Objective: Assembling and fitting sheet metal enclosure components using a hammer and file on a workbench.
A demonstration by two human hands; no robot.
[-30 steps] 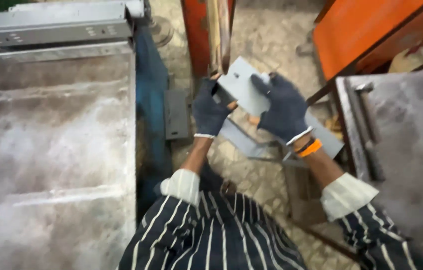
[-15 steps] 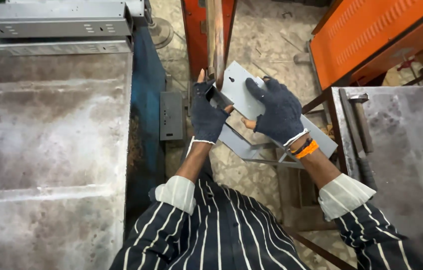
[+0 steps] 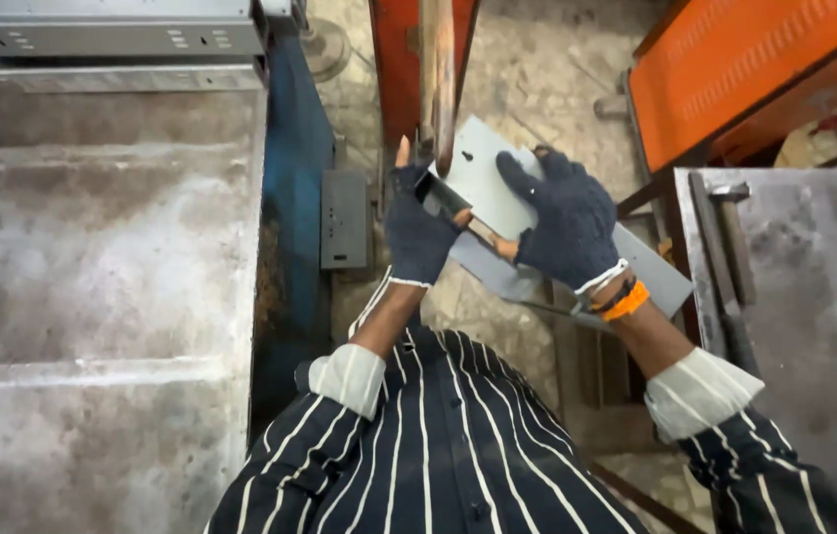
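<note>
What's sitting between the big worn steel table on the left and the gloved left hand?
In the head view, the blue machine frame and a small grey metal box lie between the steel table and the left hand.

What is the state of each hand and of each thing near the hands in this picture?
left hand: gloved, gripping the plate's left edge.
right hand: gloved, laid on top of the plate, holding it.
grey metal plate: held in the air by both hands, tilted, with a small hole near its top.
orange machine post: upright, just beyond the plate.
steel table: flat, worn, stained.
orange cover: tilted.
</note>
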